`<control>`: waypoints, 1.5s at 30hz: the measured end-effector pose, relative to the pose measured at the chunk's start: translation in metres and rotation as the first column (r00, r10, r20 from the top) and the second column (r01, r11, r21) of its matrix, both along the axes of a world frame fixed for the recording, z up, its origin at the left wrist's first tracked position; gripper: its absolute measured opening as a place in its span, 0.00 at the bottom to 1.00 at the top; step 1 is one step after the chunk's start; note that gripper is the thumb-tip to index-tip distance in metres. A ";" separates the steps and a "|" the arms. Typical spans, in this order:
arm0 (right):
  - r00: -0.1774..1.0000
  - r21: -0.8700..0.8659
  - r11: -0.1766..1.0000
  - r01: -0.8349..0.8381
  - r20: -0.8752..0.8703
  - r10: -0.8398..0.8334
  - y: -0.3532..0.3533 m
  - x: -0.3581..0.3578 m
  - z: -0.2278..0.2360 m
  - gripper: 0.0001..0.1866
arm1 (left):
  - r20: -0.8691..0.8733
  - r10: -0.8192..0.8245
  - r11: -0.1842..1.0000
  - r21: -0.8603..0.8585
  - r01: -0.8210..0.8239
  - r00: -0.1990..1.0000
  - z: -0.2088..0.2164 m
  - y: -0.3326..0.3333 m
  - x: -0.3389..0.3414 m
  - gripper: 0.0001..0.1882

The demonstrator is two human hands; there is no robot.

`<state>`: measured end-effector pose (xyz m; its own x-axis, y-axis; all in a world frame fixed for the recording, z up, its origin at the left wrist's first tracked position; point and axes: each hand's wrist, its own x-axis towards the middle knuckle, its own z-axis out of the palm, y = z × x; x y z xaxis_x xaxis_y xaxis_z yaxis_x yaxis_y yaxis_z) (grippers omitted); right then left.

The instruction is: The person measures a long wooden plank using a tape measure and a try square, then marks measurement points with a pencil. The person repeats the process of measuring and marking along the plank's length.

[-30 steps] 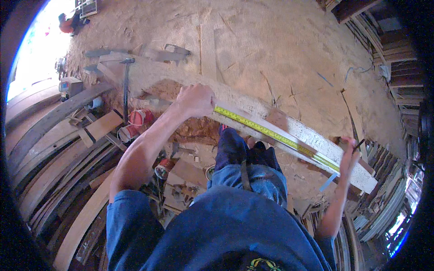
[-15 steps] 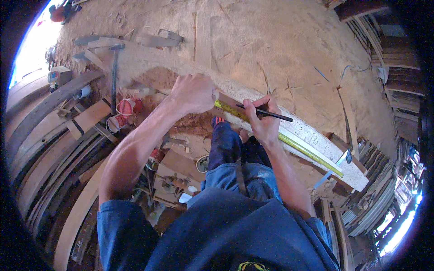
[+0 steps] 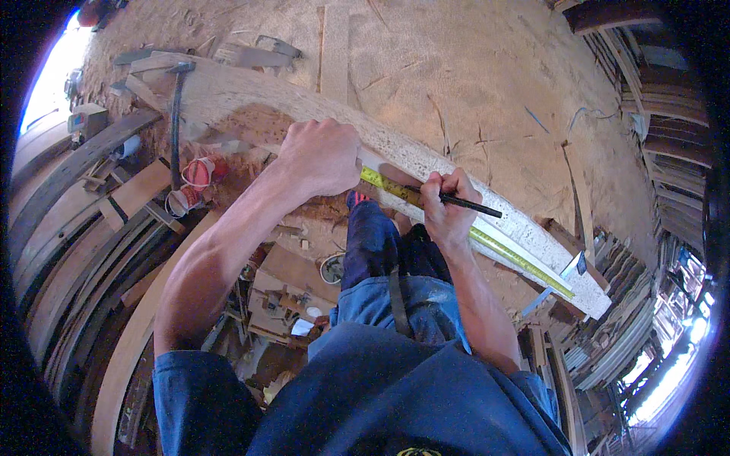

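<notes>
I see L hand (image 3: 321,158) closed on the yellow tape (image 3: 525,264) along the white board (image 3: 517,228); R hand (image 3: 449,214) pinches a black pencil (image 3: 475,206). I'd hold tape flat, pencil tip v. close.

Tape blade (image 3: 518,260) is yellow with dark graduations; pen-like stick (image 3: 477,206) is black; beam (image 3: 518,232), whitish, dark-speckled; shirt (image 3: 388,387), dark blue; ground (image 3: 433,76), tan.
</notes>
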<state>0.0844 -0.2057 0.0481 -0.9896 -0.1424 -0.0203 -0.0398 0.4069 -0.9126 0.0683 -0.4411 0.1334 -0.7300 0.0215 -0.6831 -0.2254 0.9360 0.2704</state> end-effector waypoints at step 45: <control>0.998 0.084 0.996 -0.029 -0.050 0.033 0.001 -0.002 0.003 0.20 | -0.043 -0.030 1.000 -0.003 0.030 0.999 -0.004 0.000 0.000 0.15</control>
